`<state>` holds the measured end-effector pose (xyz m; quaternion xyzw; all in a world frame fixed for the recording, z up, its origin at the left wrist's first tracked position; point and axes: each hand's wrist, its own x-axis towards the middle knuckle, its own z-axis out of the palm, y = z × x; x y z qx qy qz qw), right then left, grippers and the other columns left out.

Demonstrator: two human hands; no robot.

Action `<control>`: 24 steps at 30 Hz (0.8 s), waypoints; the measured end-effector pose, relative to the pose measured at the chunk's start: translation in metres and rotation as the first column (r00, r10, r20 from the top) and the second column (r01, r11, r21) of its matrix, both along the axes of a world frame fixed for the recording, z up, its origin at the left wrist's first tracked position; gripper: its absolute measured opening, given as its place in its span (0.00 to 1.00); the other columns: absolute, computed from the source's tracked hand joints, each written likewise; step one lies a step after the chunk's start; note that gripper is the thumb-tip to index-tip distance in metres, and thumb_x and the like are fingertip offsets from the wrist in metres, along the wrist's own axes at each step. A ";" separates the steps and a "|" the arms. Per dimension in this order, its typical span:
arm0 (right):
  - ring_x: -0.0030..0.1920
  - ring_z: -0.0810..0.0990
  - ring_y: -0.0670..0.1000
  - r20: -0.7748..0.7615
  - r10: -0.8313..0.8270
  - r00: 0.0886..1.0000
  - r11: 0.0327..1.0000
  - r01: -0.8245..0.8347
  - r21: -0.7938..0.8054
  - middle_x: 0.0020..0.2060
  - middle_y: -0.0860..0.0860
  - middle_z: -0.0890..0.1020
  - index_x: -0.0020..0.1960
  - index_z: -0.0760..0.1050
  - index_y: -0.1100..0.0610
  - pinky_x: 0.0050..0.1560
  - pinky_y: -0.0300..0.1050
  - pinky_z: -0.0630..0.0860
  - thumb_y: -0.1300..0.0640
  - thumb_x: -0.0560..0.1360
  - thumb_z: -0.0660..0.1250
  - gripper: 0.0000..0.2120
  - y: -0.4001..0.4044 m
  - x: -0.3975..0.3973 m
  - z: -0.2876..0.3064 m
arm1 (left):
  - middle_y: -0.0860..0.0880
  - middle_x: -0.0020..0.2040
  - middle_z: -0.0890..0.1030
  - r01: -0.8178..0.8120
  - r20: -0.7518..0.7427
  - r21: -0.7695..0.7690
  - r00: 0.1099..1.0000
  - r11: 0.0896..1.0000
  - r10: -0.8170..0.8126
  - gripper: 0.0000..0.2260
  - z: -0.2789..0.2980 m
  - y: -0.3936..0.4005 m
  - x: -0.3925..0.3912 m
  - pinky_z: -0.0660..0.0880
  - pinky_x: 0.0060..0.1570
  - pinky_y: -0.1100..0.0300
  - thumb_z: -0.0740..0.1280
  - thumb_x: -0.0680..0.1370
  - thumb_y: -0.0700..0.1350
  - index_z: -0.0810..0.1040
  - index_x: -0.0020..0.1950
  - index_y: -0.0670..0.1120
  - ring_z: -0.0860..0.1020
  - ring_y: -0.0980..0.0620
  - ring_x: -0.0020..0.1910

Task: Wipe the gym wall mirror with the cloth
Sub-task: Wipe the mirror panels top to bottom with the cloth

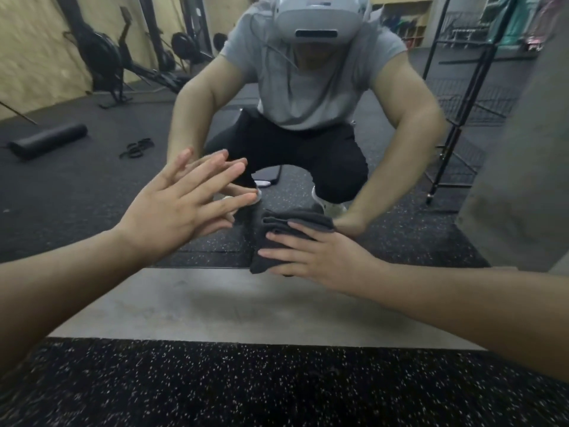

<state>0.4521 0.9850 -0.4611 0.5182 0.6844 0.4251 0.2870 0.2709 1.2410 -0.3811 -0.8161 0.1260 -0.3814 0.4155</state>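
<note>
The wall mirror (92,186) fills the upper part of the head view and reflects a crouching person in a grey shirt and black trousers. My right hand (311,257) presses a folded dark grey cloth (277,226) flat against the mirror's lower edge, fingers spread over it. My left hand (181,204) is flat on the glass to the left of the cloth, fingers apart and holding nothing, meeting its own reflection.
A grey concrete ledge (246,306) runs below the mirror, with black speckled rubber flooring (277,386) in front of it. A grey wall or pillar (523,180) borders the mirror on the right. Gym machines, a foam roller and a wire rack appear only as reflections.
</note>
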 end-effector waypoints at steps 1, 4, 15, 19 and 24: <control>0.81 0.37 0.57 -0.006 -0.007 1.000 1.000 0.007 0.007 0.84 0.47 0.47 0.84 0.51 0.45 0.75 0.65 0.26 0.47 0.84 0.51 0.29 0.014 -0.010 -0.001 | 0.44 0.82 0.63 0.003 0.003 -0.002 1.000 1.000 -0.003 0.26 -0.001 0.005 -0.002 0.61 0.75 0.37 0.62 0.85 0.58 0.63 0.82 0.54 0.62 0.42 0.80; 0.83 0.44 0.57 0.010 -0.008 1.000 0.996 0.007 0.090 0.84 0.47 0.49 0.83 0.52 0.43 0.75 0.67 0.26 0.42 0.85 0.54 0.29 0.060 -0.039 -0.004 | 0.44 0.82 0.61 0.016 -0.008 0.001 1.000 1.000 -0.016 0.25 0.004 0.024 -0.012 0.58 0.77 0.36 0.59 0.86 0.57 0.61 0.83 0.53 0.62 0.42 0.80; 0.81 0.56 0.53 -0.047 -0.002 0.999 0.981 0.011 0.193 0.81 0.44 0.63 0.81 0.62 0.43 0.82 0.57 0.46 0.45 0.87 0.53 0.23 0.032 -0.018 -0.012 | 0.45 0.83 0.60 0.084 0.060 -0.015 0.995 0.996 -0.082 0.25 0.005 0.075 -0.032 0.58 0.74 0.32 0.58 0.86 0.57 0.61 0.83 0.53 0.59 0.43 0.81; 0.81 0.58 0.53 -0.087 0.020 0.996 0.969 0.002 0.246 0.81 0.44 0.62 0.81 0.61 0.43 0.82 0.56 0.50 0.43 0.85 0.60 0.25 -0.030 0.014 -0.010 | 0.45 0.83 0.60 0.103 0.062 -0.013 0.993 0.995 -0.102 0.25 0.005 0.072 -0.030 0.57 0.75 0.32 0.59 0.86 0.57 0.63 0.82 0.52 0.59 0.43 0.81; 0.81 0.57 0.54 -0.136 0.003 0.991 0.960 0.035 0.278 0.81 0.45 0.62 0.81 0.62 0.41 0.82 0.57 0.48 0.42 0.85 0.60 0.26 -0.029 0.014 -0.002 | 0.46 0.82 0.63 0.094 0.060 -0.014 0.994 0.995 -0.093 0.24 0.009 0.072 -0.035 0.59 0.75 0.34 0.58 0.86 0.57 0.64 0.82 0.53 0.62 0.43 0.80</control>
